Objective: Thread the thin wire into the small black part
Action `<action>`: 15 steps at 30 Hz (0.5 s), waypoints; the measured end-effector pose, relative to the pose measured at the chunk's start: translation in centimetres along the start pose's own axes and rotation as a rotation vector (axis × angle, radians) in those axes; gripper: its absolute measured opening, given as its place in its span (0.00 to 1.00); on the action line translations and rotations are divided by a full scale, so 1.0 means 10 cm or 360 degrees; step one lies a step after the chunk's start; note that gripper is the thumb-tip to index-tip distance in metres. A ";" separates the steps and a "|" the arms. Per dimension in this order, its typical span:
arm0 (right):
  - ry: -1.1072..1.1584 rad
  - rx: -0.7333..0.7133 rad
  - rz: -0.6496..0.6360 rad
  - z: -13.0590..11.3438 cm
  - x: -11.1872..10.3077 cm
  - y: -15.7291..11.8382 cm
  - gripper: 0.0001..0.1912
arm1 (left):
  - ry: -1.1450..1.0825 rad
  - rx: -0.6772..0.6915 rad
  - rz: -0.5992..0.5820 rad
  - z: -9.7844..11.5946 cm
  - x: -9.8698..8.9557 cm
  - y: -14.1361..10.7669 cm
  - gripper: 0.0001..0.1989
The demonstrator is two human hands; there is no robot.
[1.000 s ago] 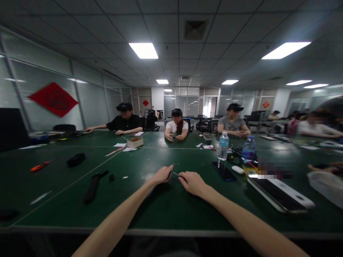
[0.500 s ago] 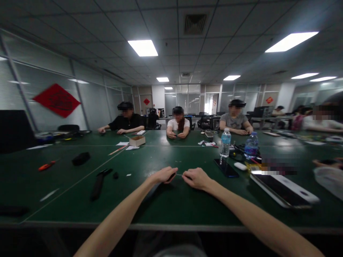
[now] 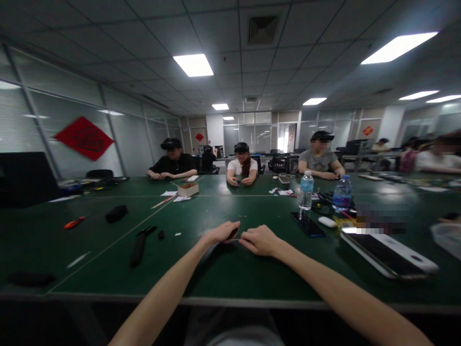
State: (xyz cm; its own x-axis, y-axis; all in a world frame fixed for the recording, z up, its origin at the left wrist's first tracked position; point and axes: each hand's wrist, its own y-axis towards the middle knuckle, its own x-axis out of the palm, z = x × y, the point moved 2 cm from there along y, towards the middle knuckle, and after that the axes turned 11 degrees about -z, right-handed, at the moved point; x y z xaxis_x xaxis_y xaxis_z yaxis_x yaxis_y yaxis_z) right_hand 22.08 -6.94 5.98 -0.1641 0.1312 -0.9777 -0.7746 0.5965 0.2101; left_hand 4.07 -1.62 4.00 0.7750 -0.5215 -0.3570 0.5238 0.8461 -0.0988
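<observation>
Both my hands are close together over the green table (image 3: 212, 283), just in front of me. My left hand (image 3: 220, 232) is closed around a small dark object (image 3: 234, 233), mostly hidden by the fingers; its kind cannot be made out. A thin pale rod-like piece (image 3: 235, 240) spans the narrow gap between the hands. My right hand (image 3: 262, 240) has its fingertips pinched at the right end of that piece. To the right of this hand lies a black phone (image 3: 308, 224).
On the right stand two water bottles (image 3: 306, 191), near a white case (image 3: 327, 221) and a large white device (image 3: 392, 254). Leftward lie a black T-shaped tool (image 3: 140, 247), a black block (image 3: 116, 213) and an orange-handled tool (image 3: 74, 222). Several people sit across the table, beyond a small box (image 3: 188, 189).
My right hand has moved left, closing most of the gap to my left hand. The view has turned slightly left, and the person at far left has drawn their hands together.
</observation>
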 end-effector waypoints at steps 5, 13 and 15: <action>0.0063 0.0223 0.0032 0.25 -0.03 -0.11 0.15 | -0.0078 0.0066 -0.0100 -0.06 -0.07 -0.02 0.28; 0.0148 0.0280 0.0040 0.21 0.08 -0.03 0.14 | -0.0377 0.0031 -0.0015 -0.06 0.03 0.05 0.24; 0.0161 0.0299 0.0064 0.20 0.09 -0.02 0.14 | -0.0395 0.0067 -0.0032 -0.09 0.02 0.08 0.24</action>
State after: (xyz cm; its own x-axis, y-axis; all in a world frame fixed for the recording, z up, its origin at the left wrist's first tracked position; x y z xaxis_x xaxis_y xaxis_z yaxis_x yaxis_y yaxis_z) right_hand 23.30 -5.32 5.08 -0.2605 0.0836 -0.9618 -0.6403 0.7307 0.2369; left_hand 4.31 -0.97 3.00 0.8247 -0.5535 -0.1161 0.5500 0.8328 -0.0632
